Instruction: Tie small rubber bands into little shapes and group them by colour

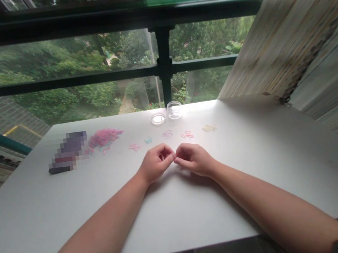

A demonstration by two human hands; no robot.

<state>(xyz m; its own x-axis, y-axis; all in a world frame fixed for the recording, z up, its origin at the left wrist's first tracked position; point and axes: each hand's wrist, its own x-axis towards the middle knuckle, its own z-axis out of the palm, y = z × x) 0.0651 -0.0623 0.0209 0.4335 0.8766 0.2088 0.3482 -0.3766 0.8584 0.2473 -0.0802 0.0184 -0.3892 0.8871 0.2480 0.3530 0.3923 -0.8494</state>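
My left hand (157,160) and my right hand (195,159) meet fingertip to fingertip above the middle of the white table (180,219). Both are closed in a pinch. Whatever lies between the fingertips is too small to make out. Just beyond the hands lie small groups of thin coloured loops: pink ones (134,147), teal ones (148,140), purple ones (167,134), red-pink ones (187,134) and pale yellow ones (209,128). Farther left is a larger, mostly pink heap (105,137) of similar small pieces.
At the table's far edge stands a clear round container (175,110), with a clear round lid (158,119) beside it. A dark, pixelated object (69,153) lies at the left. Behind the table are a window with green bars (164,65) and a striped curtain (256,33).
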